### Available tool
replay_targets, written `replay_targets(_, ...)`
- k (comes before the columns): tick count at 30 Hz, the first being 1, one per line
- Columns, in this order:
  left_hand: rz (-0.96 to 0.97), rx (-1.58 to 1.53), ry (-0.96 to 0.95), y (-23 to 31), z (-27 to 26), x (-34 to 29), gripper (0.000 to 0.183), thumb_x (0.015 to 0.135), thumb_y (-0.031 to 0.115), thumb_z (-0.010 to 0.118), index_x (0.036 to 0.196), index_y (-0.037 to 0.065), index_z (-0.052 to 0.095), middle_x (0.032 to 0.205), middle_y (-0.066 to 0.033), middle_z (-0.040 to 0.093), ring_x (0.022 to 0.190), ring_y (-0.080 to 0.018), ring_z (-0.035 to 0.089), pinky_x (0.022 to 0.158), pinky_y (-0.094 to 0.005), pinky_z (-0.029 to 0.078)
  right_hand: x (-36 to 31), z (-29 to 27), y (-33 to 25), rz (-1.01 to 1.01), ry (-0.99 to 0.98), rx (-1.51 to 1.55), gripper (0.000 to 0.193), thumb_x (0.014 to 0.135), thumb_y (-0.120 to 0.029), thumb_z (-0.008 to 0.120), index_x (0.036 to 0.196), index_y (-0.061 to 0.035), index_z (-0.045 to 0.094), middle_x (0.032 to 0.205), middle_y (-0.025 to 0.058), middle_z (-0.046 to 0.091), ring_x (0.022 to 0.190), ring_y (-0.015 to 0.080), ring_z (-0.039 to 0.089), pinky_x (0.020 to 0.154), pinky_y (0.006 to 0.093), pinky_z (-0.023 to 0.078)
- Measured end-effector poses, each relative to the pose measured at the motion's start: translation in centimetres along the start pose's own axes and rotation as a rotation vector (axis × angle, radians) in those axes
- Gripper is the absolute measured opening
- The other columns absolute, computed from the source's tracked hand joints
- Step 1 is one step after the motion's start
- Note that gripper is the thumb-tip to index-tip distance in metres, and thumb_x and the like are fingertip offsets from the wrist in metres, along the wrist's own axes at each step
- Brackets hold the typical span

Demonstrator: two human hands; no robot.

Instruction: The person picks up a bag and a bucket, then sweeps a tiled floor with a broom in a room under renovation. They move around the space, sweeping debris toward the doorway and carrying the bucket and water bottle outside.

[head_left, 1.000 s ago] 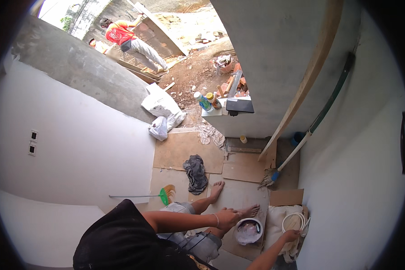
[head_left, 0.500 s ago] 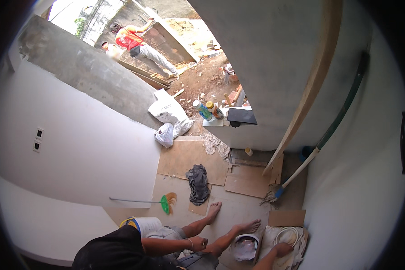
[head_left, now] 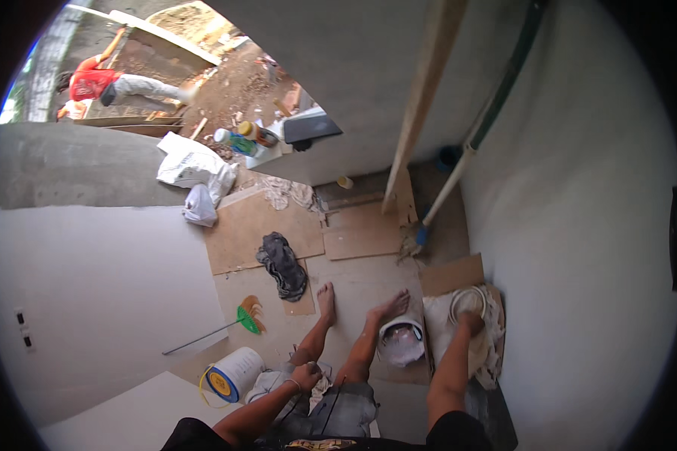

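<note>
My left hand [head_left: 306, 375] is closed above my left thigh; whatever its fingers hold, if anything, is hidden. A pale band circles that wrist. Off to the right, my right arm stretches forward, and my right hand [head_left: 470, 324] grips the near edge of a white ring-shaped thing [head_left: 454, 307], a coil or a round rim. Beneath it lies a crumpled pale sheet [head_left: 438, 316] on cardboard. Just left of this, by my right foot, stands a white bucket [head_left: 384, 346] with clear plastic and other contents I cannot make out.
A lidded white pail [head_left: 242, 367] lies tipped at left, near a green broom [head_left: 248, 319]. Ahead are a dark cloth [head_left: 282, 265], flat boards [head_left: 256, 225] and white sacks [head_left: 195, 165]. A wooden post [head_left: 421, 105] and a mop [head_left: 451, 180] lean at right. Outside, a person [head_left: 94, 84] works.
My view has turned and shifted, so the room sits lower left and the tipped pail shows fully. My right hand stays at the white ring; my left stays closed over my thigh.
</note>
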State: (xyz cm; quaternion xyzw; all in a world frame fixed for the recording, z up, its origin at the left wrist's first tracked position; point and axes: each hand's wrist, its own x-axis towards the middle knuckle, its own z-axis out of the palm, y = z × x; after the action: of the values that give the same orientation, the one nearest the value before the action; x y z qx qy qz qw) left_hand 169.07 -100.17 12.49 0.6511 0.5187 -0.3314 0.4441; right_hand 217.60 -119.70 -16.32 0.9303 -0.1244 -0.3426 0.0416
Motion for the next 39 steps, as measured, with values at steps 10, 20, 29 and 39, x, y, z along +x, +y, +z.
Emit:
replay_targets(10,-0.158,-0.671,-0.073,-1.0,1.8,0.0,0.012,0.093,0.01,0.06,0.099,0.001,0.065,0.088,-0.0086,0.071,0.077,-0.0166,0.069,0.069,-0.0305,0.056,-14.7,-8.9,-5.6,-0.06,0.158,0.004,0.103,0.093,-0.064,0.058,0.164,-0.008,0.008,0.166,0.0337,-0.002,0.153,0.0557,0.005,0.121,0.0666,0.012)
replay_targets(20,-0.09,-0.648,-0.218,-4.6,-1.3,-0.5,0.007,0.095,0.008,0.058,0.097,0.003,0.062,0.082,-0.0039,0.066,0.072,-0.0105,0.062,0.065,-0.0256,0.05,-4.7,-2.7,-3.4,-0.079,0.063,-0.009,0.097,0.09,-0.065,0.057,0.165,-0.0158,0.02,0.169,0.0201,0.019,0.153,0.0457,0.022,0.125,0.053,0.021)
replay_targets(29,-0.048,-0.605,-0.101,-4.6,-11.6,1.0,0.01,0.099,0.013,0.058,0.104,0.005,0.062,0.082,-0.0019,0.062,0.072,-0.0119,0.062,0.064,-0.0282,0.052,-12.0,-7.7,-5.8,-0.043,0.169,0.272,0.045,0.091,-0.027,0.06,0.127,-0.0006,0.063,0.138,0.0245,0.056,0.125,0.0366,0.058,0.1,0.0451,0.052)
replay_targets(39,0.204,0.085,-0.338,2.2,-24.8,8.8,0.023,0.095,0.023,0.062,0.114,0.012,0.063,0.095,-0.0081,0.071,0.076,-0.0195,0.068,0.061,-0.0331,0.052,-48.7,-1.7,6.4,0.002,0.073,0.708,0.037,0.085,-0.025,0.065,0.111,0.0011,0.067,0.111,0.025,0.07,0.109,0.0402,0.067,0.094,0.0511,0.054)
